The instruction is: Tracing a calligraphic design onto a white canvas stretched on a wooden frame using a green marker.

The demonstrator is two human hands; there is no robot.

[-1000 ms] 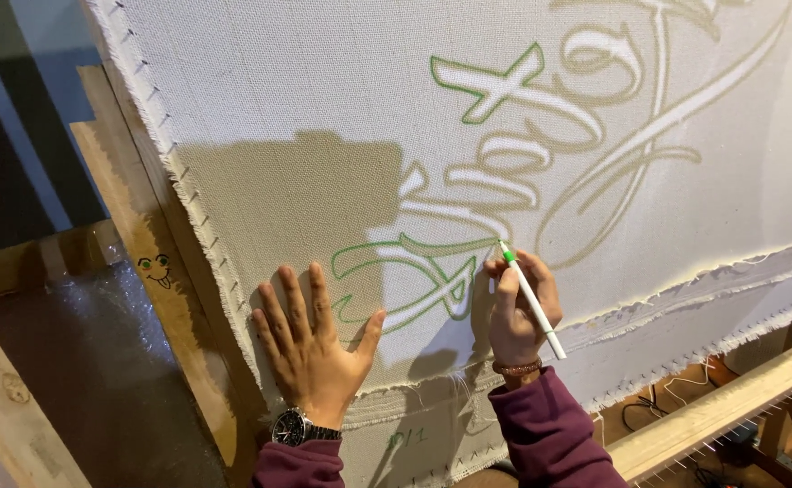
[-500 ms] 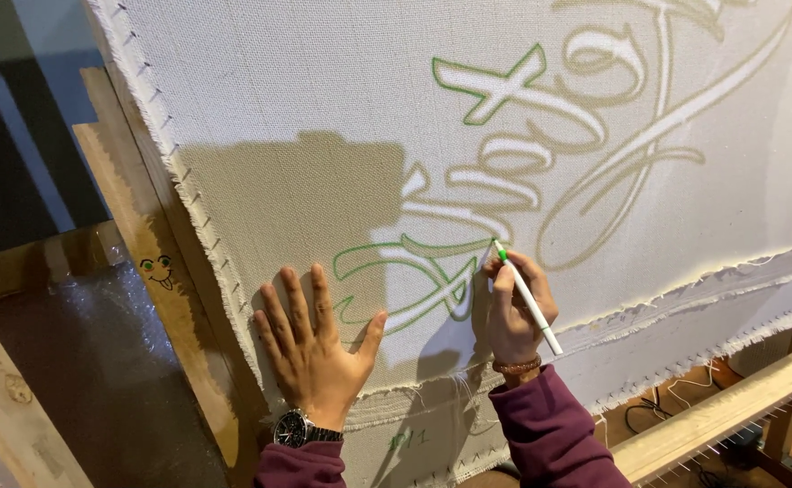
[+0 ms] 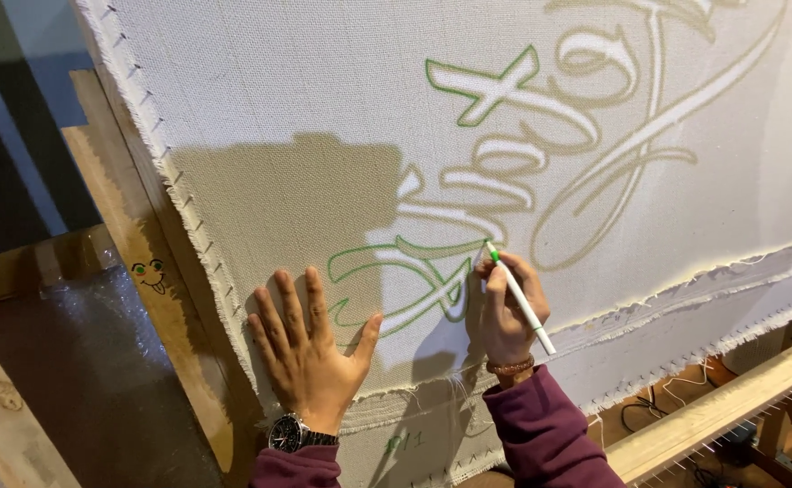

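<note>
marker (image 3: 522,300), white with a green tip, sits in the right hand near the lower middle of the stretched cloth, its tip touching the fabric at a green outline. going from the left: a wooden frame (image 3: 120,208) runs down the edge, with a small smiling face drawn on it in green and black. just beside it the pale woven cloth (image 3: 278,90) is pinned along its frayed border. the left hand (image 3: 310,352) lies flat on the cloth, fingers spread wide, thumb pointing toward the green lines, a dark wristwatch (image 3: 289,432) at the wrist above a maroon sleeve. between the two hands are green traced outlines (image 3: 387,271) of a curling pattern. the right hand (image 3: 504,312) has its fingers pressed together, pinching the marker, with a beaded bracelet (image 3: 510,368) at the wrist. farther right, light swirling shapes lie across the cloth, and a wooden rail (image 3: 730,407) slants at the lower right.
</note>
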